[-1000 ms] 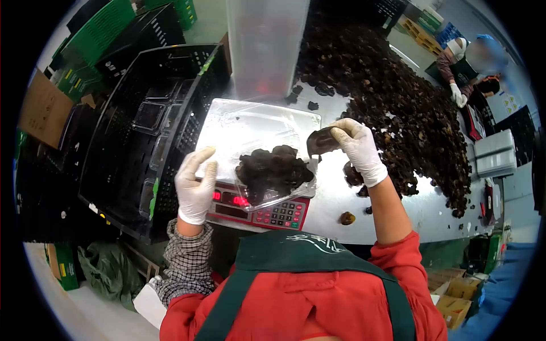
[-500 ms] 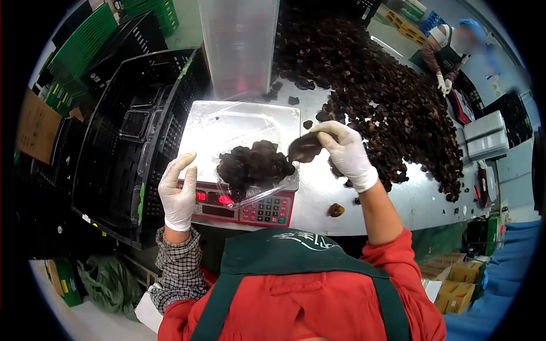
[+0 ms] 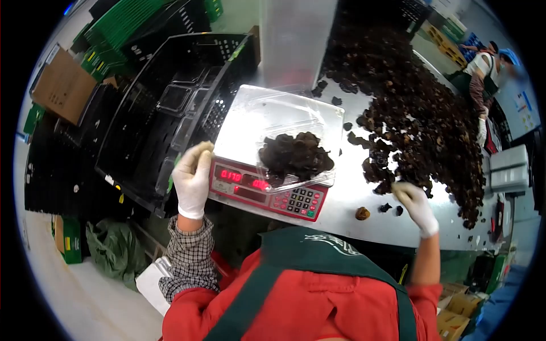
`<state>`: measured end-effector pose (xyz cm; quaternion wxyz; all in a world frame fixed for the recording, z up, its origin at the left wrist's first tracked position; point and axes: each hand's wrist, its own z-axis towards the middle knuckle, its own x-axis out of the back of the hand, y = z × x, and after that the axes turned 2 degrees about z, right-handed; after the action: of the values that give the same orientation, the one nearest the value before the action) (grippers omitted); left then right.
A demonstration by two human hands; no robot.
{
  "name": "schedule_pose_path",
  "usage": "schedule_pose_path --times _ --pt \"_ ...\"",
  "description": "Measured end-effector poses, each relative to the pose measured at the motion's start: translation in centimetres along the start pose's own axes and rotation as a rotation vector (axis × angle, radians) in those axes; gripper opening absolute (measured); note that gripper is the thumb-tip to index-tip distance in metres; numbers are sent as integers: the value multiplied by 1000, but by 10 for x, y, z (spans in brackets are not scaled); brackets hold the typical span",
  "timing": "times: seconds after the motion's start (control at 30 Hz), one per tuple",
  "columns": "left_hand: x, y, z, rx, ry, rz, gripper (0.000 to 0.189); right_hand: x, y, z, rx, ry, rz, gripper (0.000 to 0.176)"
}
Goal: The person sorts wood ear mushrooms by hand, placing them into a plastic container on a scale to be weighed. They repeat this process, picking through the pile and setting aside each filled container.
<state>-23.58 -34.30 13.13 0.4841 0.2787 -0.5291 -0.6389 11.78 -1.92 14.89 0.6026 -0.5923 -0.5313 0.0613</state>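
A clear plastic clamshell box (image 3: 310,128) lies with its lid open on a red and silver digital scale (image 3: 236,122). Dark wood ear mushrooms (image 3: 296,156) are heaped in the box. Beside the scale's left front corner is my left hand (image 3: 193,179), in a white glove, its thumb and fingers drawn together with nothing visible between them. My gloved right hand (image 3: 416,209) is at the near edge of the big mushroom pile (image 3: 421,125), right of the scale. Its fingers are blurred, and whether they hold a piece cannot be made out.
At left stands a black crate (image 3: 136,136) with clear boxes inside. A tall stack of clear plastic (image 3: 290,42) rises behind the scale. One brownish piece (image 3: 362,213) lies near the table's front edge. Another person (image 3: 483,79) works at the far right.
My right hand has left the box and moved right to the pile; the mushroom piece it held is no longer seen in it. My left hand's fingers have drawn closer together. The view has shifted.
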Motion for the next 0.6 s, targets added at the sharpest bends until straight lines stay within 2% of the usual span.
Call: schedule_pose_path --times 0.03,0.07,0.13,0.17,0.23,0.3,0.37,0.43,0.47,0.5,0.57,0.6 --pt "-6 3 -8 75 -60 -55 20 -13 -4 30 177 -2 50 27" --pt "-12 3 -17 196 -128 -51 22 -30 -45 44 68 -13 248 29" --pt "-23 -7 -35 289 -305 -3 31 -51 -74 98 142 -39 222 37" --pt "-27 -16 -44 336 -362 -30 39 -68 -80 126 248 -69 351 43" --pt "-36 -11 -55 469 -400 -101 46 -91 -92 179 87 -171 521 53" --pt "-46 -12 -61 488 -389 -174 50 -112 -94 217 -29 -308 641 70" --pt "-50 -12 -60 517 -375 -255 54 -129 -106 230 -137 -267 838 72" --pt "-53 -10 -58 564 -365 -352 56 -130 -109 230 -22 -238 1021 70" --pt "-53 -9 -58 526 -383 -357 68 -128 -111 229 37 -222 1108 70" --pt "-53 -10 -56 534 -380 -402 72 -114 -93 239 223 -380 1036 70" --pt "-51 -12 -54 559 -384 -487 81 -88 -125 178 324 -343 590 67" --pt "-51 -12 -53 550 -405 -447 91 -81 -111 176 588 -259 225 56"
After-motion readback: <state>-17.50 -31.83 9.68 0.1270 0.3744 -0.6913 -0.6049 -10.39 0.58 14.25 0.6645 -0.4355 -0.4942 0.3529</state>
